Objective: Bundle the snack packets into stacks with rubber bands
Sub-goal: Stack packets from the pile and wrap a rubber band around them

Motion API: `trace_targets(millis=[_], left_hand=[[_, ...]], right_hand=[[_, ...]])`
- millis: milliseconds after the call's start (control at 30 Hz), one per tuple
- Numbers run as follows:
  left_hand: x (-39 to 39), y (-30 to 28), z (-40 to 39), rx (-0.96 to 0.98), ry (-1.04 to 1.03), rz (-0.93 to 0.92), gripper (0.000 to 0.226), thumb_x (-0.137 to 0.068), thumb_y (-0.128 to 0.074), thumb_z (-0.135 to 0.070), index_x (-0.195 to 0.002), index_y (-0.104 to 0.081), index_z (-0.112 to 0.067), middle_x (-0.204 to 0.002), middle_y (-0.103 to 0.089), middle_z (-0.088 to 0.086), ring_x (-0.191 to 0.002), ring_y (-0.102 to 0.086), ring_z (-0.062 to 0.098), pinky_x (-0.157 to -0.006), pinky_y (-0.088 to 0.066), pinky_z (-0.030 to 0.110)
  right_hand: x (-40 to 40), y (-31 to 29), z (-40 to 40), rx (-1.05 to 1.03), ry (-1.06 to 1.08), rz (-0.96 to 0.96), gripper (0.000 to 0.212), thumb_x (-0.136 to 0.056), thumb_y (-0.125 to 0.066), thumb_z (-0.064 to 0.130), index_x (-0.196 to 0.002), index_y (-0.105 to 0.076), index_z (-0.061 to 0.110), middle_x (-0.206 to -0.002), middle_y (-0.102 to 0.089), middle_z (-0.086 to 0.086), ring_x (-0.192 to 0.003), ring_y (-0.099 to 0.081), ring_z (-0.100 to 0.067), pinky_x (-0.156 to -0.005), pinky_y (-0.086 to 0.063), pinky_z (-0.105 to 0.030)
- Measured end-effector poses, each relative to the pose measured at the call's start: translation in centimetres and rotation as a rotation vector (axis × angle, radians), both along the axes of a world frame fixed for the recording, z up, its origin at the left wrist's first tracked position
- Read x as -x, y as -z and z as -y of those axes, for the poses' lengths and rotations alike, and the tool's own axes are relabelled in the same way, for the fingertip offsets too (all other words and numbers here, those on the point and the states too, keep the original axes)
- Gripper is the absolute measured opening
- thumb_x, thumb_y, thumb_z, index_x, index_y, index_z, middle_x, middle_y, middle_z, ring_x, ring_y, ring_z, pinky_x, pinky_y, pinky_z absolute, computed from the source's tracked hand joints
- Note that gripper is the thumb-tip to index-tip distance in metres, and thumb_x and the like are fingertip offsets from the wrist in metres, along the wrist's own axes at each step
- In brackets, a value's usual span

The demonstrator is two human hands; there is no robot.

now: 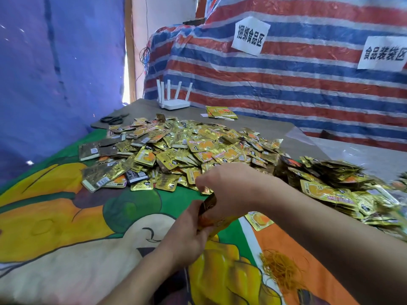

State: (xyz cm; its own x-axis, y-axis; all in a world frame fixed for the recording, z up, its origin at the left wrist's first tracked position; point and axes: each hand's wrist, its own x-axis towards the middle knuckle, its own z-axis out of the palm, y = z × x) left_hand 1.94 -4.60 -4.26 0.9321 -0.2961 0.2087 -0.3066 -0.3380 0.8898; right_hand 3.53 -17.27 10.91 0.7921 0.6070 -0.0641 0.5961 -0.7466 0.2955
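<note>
A big heap of gold and orange snack packets (189,144) covers the middle of the table. My left hand (187,236) grips a small stack of packets (209,213) held upright at the heap's near edge. My right hand (222,186) curls over the top of that same stack, and its fingertips pinch a gold packet at the rim of the heap. A tangle of yellow rubber bands (279,269) lies at the near right. Bundled stacks (99,180) sit at the heap's left side.
A second mound of packets (343,188) lies at the right. A white router (174,102) and black scissors (113,119) sit at the far end. A colourful printed cloth (66,216) covers the near table. Striped tarp with paper signs (250,36) hangs behind.
</note>
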Motion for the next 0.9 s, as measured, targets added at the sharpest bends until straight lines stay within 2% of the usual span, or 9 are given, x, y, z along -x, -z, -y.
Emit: trace_targets(millis=[100, 200, 333, 433, 500, 600, 667, 767, 900], left_hand=[[0.0, 0.1, 0.1, 0.018, -0.050, -0.038, 0.036, -0.091, -0.065, -0.019, -0.107, -0.044, -0.044, -0.109, -0.062, -0.013, -0.102, -0.061, 0.004, -0.089, -0.052, 0.033], [0.1, 0.3, -0.3, 0.129, -0.171, -0.078, 0.033, -0.091, -0.067, -0.018, -0.112, -0.048, -0.036, -0.108, -0.065, -0.011, -0.100, -0.062, 0.003, -0.088, -0.052, 0.031], [0.2, 0.2, 0.0, 0.319, -0.268, -0.172, 0.027, -0.091, -0.068, -0.018, -0.111, -0.055, -0.032, -0.105, -0.070, -0.011, -0.096, -0.065, 0.002, -0.084, -0.055, 0.026], [0.1, -0.3, 0.2, 0.597, -0.312, -0.258, 0.025, -0.094, -0.063, -0.011, -0.115, -0.059, -0.024, -0.107, -0.072, 0.000, -0.103, -0.067, 0.016, -0.088, -0.055, 0.037], [-0.3, -0.5, 0.1, 0.673, -0.320, -0.279, 0.028, -0.093, -0.063, -0.010, -0.120, -0.057, -0.018, -0.111, -0.072, 0.005, -0.107, -0.067, 0.023, -0.093, -0.054, 0.046], [-0.6, -0.2, -0.2, 0.600, -0.315, -0.287, 0.027, -0.092, -0.065, -0.011, -0.116, -0.059, -0.022, -0.108, -0.073, 0.002, -0.106, -0.067, 0.021, -0.096, -0.052, 0.051], [-0.4, 0.1, -0.2, 0.521, -0.291, -0.313, 0.024, -0.092, -0.066, -0.013, -0.113, -0.062, -0.024, -0.106, -0.074, -0.002, -0.104, -0.068, 0.019, -0.097, -0.052, 0.050], [-0.1, 0.3, 0.0, 0.389, -0.235, -0.319, 0.024, -0.091, -0.069, -0.018, -0.111, -0.061, -0.029, -0.104, -0.074, -0.009, -0.102, -0.068, 0.011, -0.097, -0.052, 0.046], [0.2, 0.0, 0.5, 0.357, -0.192, -0.317, 0.030, -0.091, -0.068, -0.020, -0.117, -0.058, -0.031, -0.108, -0.073, -0.011, -0.105, -0.067, 0.009, -0.098, -0.052, 0.044]], right_hand=[[-1.0, 0.6, 0.2, 0.085, 0.018, -0.028, 0.042, -0.079, -0.066, 0.058, -0.103, -0.061, 0.024, -0.082, -0.061, 0.003, -0.075, -0.059, -0.022, -0.058, -0.046, -0.029], [-2.0, 0.6, 1.8, -0.026, 0.106, -0.072, 0.047, -0.077, -0.071, 0.059, -0.108, -0.060, 0.026, -0.087, -0.062, 0.007, -0.079, -0.058, -0.019, -0.061, -0.047, -0.029], [-2.5, 1.4, 3.9, -0.499, 0.263, -0.381, 0.059, -0.074, -0.078, 0.059, -0.118, -0.060, 0.024, -0.105, -0.069, 0.006, -0.095, -0.065, -0.015, -0.082, -0.056, -0.035], [-1.8, 4.3, 4.6, -0.797, 0.359, -0.555, 0.060, -0.073, -0.080, 0.056, -0.119, -0.056, 0.026, -0.103, -0.070, 0.007, -0.093, -0.068, -0.010, -0.078, -0.057, -0.030], [-0.9, 7.2, 4.8, -0.931, 0.378, -0.489, 0.050, -0.075, -0.078, 0.057, -0.111, -0.056, 0.031, -0.100, -0.069, 0.008, -0.090, -0.066, -0.006, -0.072, -0.051, -0.023], [0.2, 9.8, 5.1, -1.151, 0.326, -0.344, 0.038, -0.076, -0.076, 0.056, -0.097, -0.058, 0.030, -0.084, -0.064, 0.008, -0.071, -0.059, -0.003, -0.064, -0.049, -0.023], [0.4, 10.3, 5.2, -1.364, 0.283, -0.356, 0.029, -0.081, -0.078, 0.043, -0.095, -0.061, 0.024, -0.076, -0.060, 0.004, -0.064, -0.053, -0.007, -0.058, -0.043, -0.025], [0.1, 10.6, 5.1, -1.533, 0.259, -0.364, 0.015, -0.086, -0.077, 0.017, -0.093, -0.063, 0.020, -0.074, -0.060, 0.002, -0.068, -0.054, -0.010, -0.062, -0.044, -0.026], [0.5, 11.6, 5.0, -1.624, 0.330, -0.259, 0.010, -0.090, -0.073, 0.016, -0.086, -0.065, 0.019, -0.074, -0.065, 0.008, -0.071, -0.060, -0.007, -0.066, -0.050, -0.025]])
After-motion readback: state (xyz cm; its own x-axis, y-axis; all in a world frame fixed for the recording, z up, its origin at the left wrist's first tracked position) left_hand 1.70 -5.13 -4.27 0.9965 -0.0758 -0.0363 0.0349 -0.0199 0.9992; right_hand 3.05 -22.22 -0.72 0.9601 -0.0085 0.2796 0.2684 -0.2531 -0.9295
